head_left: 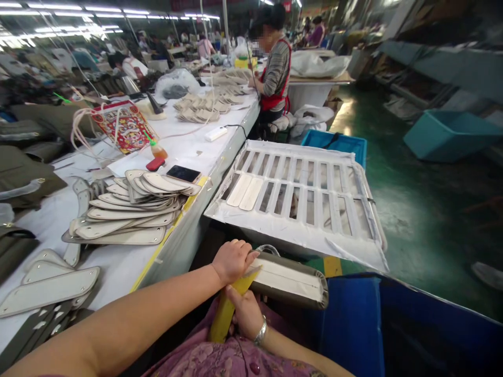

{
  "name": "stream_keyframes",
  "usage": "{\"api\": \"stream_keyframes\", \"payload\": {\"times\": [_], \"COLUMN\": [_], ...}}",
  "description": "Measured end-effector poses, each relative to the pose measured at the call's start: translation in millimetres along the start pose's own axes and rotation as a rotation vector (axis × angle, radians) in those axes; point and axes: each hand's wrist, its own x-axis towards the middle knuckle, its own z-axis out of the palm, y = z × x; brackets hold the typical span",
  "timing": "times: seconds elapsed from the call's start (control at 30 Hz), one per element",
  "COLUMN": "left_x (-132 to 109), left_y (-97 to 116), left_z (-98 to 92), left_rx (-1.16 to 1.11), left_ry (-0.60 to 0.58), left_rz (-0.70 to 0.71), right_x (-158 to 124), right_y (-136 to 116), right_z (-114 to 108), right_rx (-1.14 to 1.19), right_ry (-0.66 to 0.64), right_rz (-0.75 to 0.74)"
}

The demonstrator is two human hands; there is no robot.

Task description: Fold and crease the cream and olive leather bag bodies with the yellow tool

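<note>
In front of my lap is an olive bag-like piece [288,280] with a cream panel facing up. My left hand [233,259] is closed over its near left end, fingers curled on the edge. Just below, my right hand [248,314], wearing a silver bracelet, is wrapped round a flat yellow pointed piece [222,319]. The yellow tip rests against the cream panel; its exact kind I cannot make out. A clear-wrapped loop [269,250] sticks up behind the left hand. On the table lies a pile of cream strips with rivets [126,209].
A white slatted rack [298,230] stands ahead, two cream strips [244,192] on it. The white table [231,139] carries a phone [183,174], a glue bottle [158,151] and a patterned red bag [124,125]. A blue bin [349,319] is at right. A person in a red apron [277,78] works beyond.
</note>
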Motion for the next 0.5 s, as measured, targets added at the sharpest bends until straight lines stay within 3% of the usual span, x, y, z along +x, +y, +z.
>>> {"api": "stream_keyframes", "payload": {"times": [0.27,0.37,0.5], "left_x": [5.5,0.4,-27.0], "left_y": [-3.4,-16.4,-43.5], "left_z": [10.2,4.8,-1.5], "left_rx": [-0.541,-0.830,-1.183], "left_ry": [0.032,0.030,0.025], "left_rz": [-0.276,-0.330,-0.348], "right_x": [-0.7,-19.5,-55.5], "right_y": [0.2,-3.3,-14.3], "right_z": [0.6,-8.6,-33.2], "right_rx": [-0.020,-0.061,-0.040], "right_ry": [0.045,0.036,0.160], "right_rz": [-0.019,-0.046,-0.225]}}
